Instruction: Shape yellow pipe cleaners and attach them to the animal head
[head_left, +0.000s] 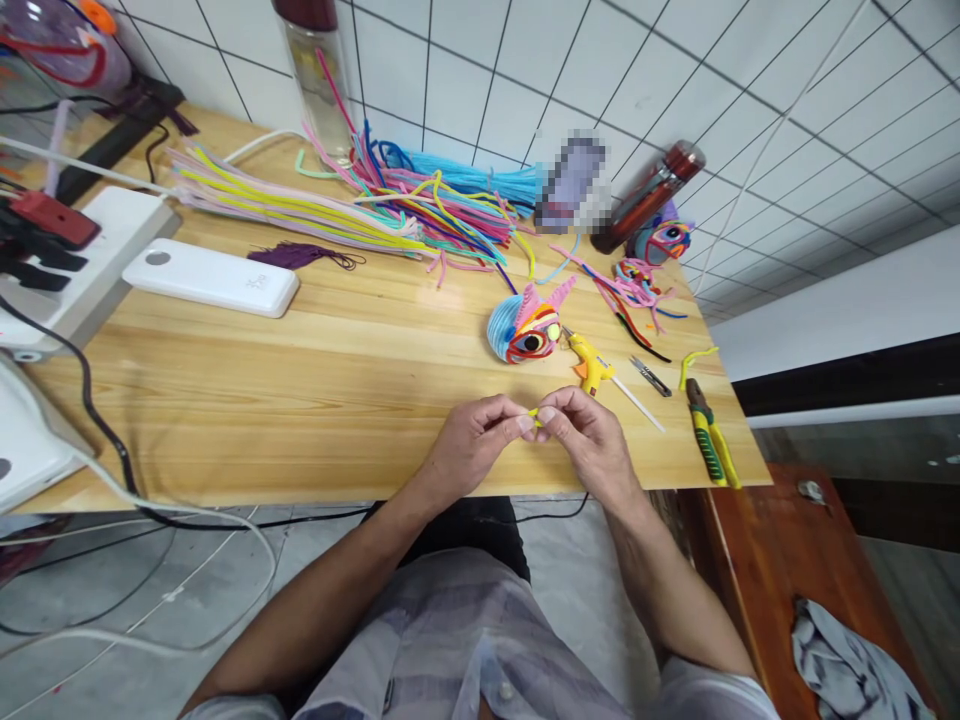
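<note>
A short piece of yellow pipe cleaner (533, 413) is pinched between the fingertips of both hands, above the near edge of the wooden table. My left hand (484, 435) grips it from the left and my right hand (589, 435) from the right; the fingers cover most of it. Just beyond the hands sits a pipe-cleaner animal head (517, 328), light blue with pink ears and a big red-rimmed eye. Beside it lies a yellow glue gun (592, 362) with a white glue stick in its back.
Small snips (650, 376), pliers (711, 435) and a yellow pipe-cleaner offcut (694, 362) lie at the right. Bundles of pipe cleaners (300, 205) stretch along the back near a thermos (649, 195). A white power bank (210, 278), power strip (127, 240) and cables occupy the left.
</note>
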